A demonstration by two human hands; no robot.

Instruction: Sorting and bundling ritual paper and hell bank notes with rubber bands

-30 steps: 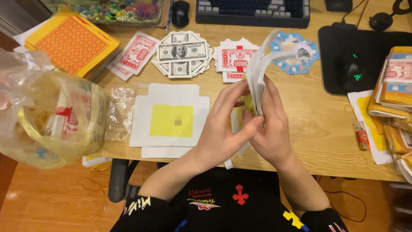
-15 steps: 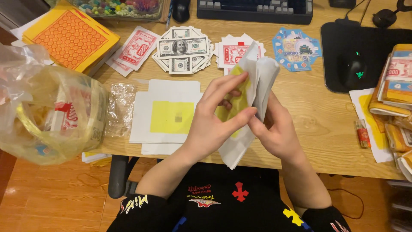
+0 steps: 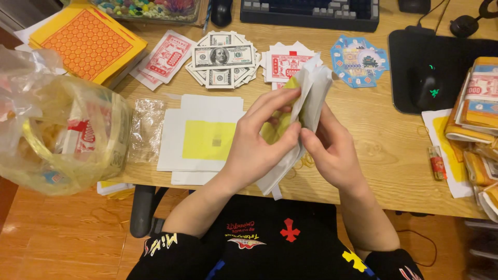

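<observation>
Both hands hold one stack of white paper sheets with yellow squares (image 3: 311, 96), bent and standing on edge over the front of the wooden desk (image 3: 384, 150). My left hand (image 3: 257, 145) wraps the near side, its fingers spread across the yellow faces. My right hand (image 3: 334, 150) grips the stack from the right, thumb pressing on the sheets. A flat pile of the same white sheets with a yellow square (image 3: 205, 137) lies on the desk just left of my left hand.
A clear plastic bag of paper bundles (image 3: 62, 137) hangs off the desk's left edge. Fanned paper notes (image 3: 220, 57), red-printed sheets (image 3: 168, 54), orange sheets (image 3: 85, 41) and a blue fan of notes (image 3: 360, 59) lie behind. Mouse on black pad (image 3: 428, 85), bundled stacks (image 3: 477, 114) right.
The stack was fanned out and raised in both hands a second ago. It has come lower and closed up, with my left fingers now spread over its yellow faces.
</observation>
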